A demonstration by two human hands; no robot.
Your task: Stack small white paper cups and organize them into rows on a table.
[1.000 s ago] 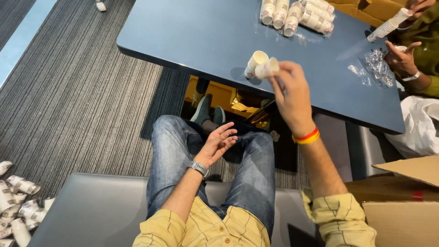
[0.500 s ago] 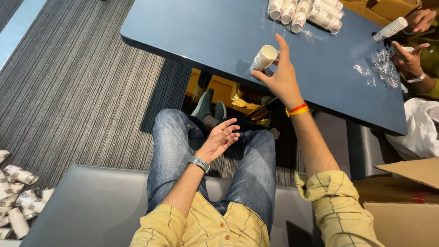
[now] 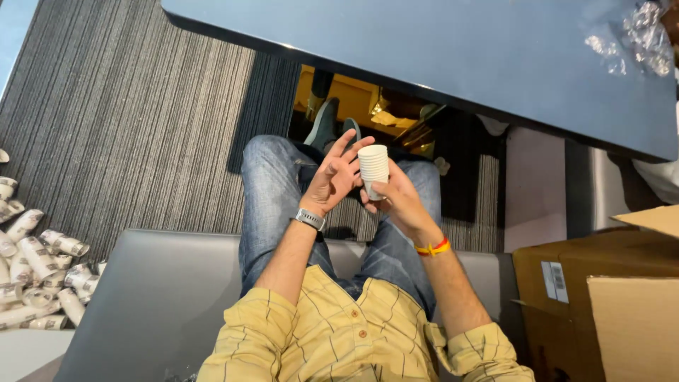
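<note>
Right hand (image 3: 396,201) grips the stack of white paper cups (image 3: 373,170) from 5 o'clock; left hand (image 3: 336,177), fingers spread at 9 o'clock, should steady the rims.

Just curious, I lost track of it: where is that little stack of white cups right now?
In the head view, the stack of white cups is near the middle, held in the right hand above the person's lap, with the left hand beside it, below the blue table.

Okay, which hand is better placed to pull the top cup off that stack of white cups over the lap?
Probably the left hand. The right hand grips the stack of white cups from below, while the left is open, fingers spread beside the stack's upper part.
</note>
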